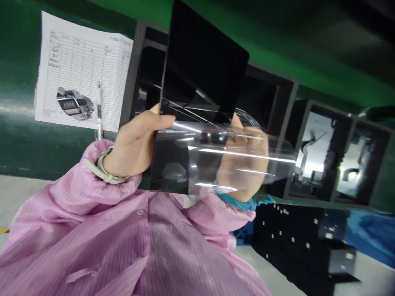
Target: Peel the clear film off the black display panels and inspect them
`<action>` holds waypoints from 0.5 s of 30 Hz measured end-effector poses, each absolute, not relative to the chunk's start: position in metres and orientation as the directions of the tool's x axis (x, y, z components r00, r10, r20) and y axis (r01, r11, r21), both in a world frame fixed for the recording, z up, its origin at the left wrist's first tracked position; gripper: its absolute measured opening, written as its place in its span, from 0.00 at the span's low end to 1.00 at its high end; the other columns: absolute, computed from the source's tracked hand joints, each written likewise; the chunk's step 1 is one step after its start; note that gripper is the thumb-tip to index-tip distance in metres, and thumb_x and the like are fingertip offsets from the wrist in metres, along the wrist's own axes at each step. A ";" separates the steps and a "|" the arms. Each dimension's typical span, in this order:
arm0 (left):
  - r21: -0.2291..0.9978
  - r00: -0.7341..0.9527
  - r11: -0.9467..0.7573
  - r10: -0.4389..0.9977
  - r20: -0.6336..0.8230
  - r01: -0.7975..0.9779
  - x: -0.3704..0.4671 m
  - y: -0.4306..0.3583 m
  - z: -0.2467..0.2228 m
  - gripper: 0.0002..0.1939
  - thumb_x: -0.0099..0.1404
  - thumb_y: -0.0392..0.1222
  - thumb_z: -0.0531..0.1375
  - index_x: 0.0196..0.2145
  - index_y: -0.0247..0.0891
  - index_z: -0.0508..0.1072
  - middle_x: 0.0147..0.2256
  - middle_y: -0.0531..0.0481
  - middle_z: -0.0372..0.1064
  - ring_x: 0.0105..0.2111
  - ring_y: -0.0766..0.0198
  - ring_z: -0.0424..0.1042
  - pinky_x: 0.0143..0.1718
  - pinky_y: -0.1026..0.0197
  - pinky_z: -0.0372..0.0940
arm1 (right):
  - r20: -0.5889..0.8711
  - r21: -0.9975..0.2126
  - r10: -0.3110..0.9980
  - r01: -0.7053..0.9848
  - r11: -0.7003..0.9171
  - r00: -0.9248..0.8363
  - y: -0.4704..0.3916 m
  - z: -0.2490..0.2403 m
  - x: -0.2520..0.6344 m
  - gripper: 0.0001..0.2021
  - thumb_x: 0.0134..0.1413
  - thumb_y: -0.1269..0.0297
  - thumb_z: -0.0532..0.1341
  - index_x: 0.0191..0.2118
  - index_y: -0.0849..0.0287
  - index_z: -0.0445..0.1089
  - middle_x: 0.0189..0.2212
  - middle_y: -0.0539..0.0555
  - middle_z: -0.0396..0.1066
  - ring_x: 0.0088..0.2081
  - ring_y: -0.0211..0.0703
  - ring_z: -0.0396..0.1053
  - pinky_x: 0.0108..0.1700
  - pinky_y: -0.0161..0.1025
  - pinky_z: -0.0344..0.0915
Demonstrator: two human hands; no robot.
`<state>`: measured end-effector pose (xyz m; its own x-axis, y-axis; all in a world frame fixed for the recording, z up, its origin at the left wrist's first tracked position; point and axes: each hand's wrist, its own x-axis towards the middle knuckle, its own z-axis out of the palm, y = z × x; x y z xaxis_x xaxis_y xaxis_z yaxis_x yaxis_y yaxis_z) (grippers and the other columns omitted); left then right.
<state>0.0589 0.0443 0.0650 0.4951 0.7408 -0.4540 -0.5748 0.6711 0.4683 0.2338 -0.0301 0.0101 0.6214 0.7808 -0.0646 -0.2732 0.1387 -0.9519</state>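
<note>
A flat, glossy black panel (202, 61) is held up, tilted, in front of my chest. My left hand (134, 142) grips its left edge, thumb on the front face and the other fingers behind. Across the panel's lower part lies a clear plastic film (200, 160), partly lifted off and curling out to the right. My right hand (243, 162) shows through this film at the panel's right side. Its fingers are bent and closed on the film near the top edge; the exact fingertip contact is blurred.
On the green bench (18, 139) at left lies a printed form (83, 61) with a tally counter (74, 105) and a pen (98, 102) on it. Dark trays (296, 144) with shiny panels stand behind and right. A black box with white spots (286, 238) is lower right.
</note>
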 end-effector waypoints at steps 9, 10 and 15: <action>0.706 0.479 0.574 0.798 -0.366 -0.415 0.058 0.057 0.060 0.20 0.52 0.18 0.47 0.34 0.32 0.71 0.39 0.45 0.76 0.63 0.47 0.69 0.62 0.39 0.69 | 0.131 -0.990 0.865 0.013 0.143 0.485 -0.017 0.013 0.254 0.12 0.62 0.49 0.64 0.42 0.49 0.77 0.47 0.50 0.78 0.57 0.47 0.74 0.66 0.56 0.67; 0.721 0.468 0.575 0.796 -0.384 -0.387 0.058 0.059 0.059 0.18 0.58 0.18 0.46 0.34 0.31 0.71 0.39 0.45 0.76 0.63 0.47 0.69 0.62 0.39 0.69 | 0.157 -0.987 0.874 0.091 0.129 0.460 -0.018 0.017 0.257 0.11 0.63 0.50 0.64 0.43 0.49 0.78 0.49 0.50 0.77 0.59 0.48 0.73 0.66 0.56 0.67; 0.733 0.324 0.540 0.840 -0.436 -0.414 0.058 0.063 0.049 0.07 0.76 0.30 0.51 0.41 0.27 0.68 0.49 0.49 0.73 0.67 0.43 0.62 0.61 0.35 0.64 | 0.383 -0.823 0.878 0.538 0.182 0.288 -0.025 0.057 0.271 0.09 0.67 0.66 0.61 0.42 0.52 0.80 0.43 0.47 0.80 0.48 0.37 0.77 0.53 0.40 0.76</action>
